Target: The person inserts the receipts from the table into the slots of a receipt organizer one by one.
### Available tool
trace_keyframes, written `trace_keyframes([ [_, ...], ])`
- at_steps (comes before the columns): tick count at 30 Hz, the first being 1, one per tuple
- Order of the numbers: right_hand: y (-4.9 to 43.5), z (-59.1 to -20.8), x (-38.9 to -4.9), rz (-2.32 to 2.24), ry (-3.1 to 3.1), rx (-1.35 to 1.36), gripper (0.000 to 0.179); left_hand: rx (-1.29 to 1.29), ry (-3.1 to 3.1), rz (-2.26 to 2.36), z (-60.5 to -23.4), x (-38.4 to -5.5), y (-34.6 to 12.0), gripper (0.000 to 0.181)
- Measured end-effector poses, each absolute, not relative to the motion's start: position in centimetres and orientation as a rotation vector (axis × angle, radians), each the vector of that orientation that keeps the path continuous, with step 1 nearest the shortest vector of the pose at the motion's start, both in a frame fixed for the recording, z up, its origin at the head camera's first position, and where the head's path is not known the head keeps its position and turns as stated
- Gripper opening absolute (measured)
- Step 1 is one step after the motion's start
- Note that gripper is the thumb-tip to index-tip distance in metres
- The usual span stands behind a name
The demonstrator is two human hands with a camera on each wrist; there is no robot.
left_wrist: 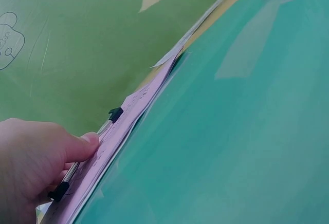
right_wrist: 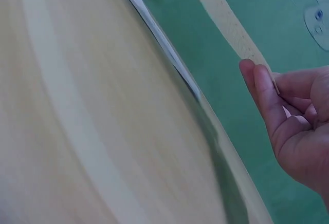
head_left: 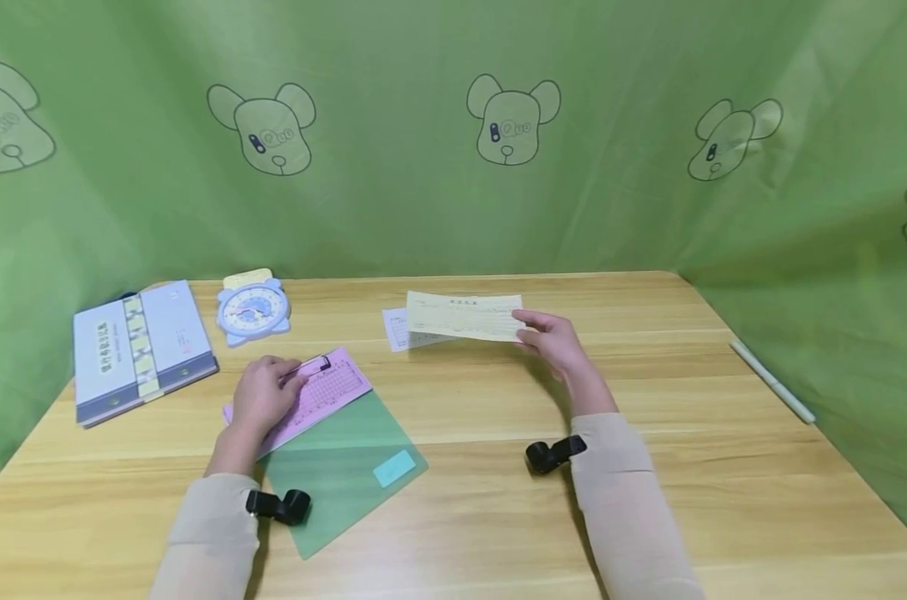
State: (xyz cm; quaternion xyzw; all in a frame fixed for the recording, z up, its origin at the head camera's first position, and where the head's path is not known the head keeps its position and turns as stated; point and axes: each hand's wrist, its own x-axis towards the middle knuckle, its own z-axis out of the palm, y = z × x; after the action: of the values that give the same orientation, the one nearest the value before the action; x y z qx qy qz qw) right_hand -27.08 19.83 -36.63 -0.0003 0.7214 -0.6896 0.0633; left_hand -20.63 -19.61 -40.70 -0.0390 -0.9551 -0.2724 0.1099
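Observation:
My right hand (head_left: 549, 340) pinches the right end of a pale yellow printed slip (head_left: 461, 317), raised above the table; the right wrist view shows the slip (right_wrist: 231, 23) edge-on between thumb and fingertips. A white printed sheet (head_left: 397, 330) lies partly hidden beneath it. My left hand (head_left: 266, 396) grips the wire clip (head_left: 307, 365) at the top of a translucent green clipboard (head_left: 341, 479). In the left wrist view the thumb presses on this clip (left_wrist: 105, 127), which has black end pieces. Under it lies a pink printed form (head_left: 329, 392), partly covered by the hand.
A blue-white binder (head_left: 176, 325) with a patterned band lies at the far left. Beside it sits a blue toy clock (head_left: 253, 312). A white stick-like rod (head_left: 772, 382) lies along the table's right edge. Green cloth (head_left: 401, 192) hangs behind the wooden table (head_left: 483, 517).

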Motion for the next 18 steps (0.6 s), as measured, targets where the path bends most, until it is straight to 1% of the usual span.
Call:
trace_keyframes([
  [13,14.4,-37.8,-26.3,-1.963,2.137,-0.167,0.043,-0.134,-2.793,-0.811,-40.9,-20.7,-19.8,0.032],
  [18,13.0,-38.3,-26.0,-1.887,2.168,-0.247,0.035,-0.117,-2.811,-0.818,-40.8,-20.7,-19.8,0.033],
])
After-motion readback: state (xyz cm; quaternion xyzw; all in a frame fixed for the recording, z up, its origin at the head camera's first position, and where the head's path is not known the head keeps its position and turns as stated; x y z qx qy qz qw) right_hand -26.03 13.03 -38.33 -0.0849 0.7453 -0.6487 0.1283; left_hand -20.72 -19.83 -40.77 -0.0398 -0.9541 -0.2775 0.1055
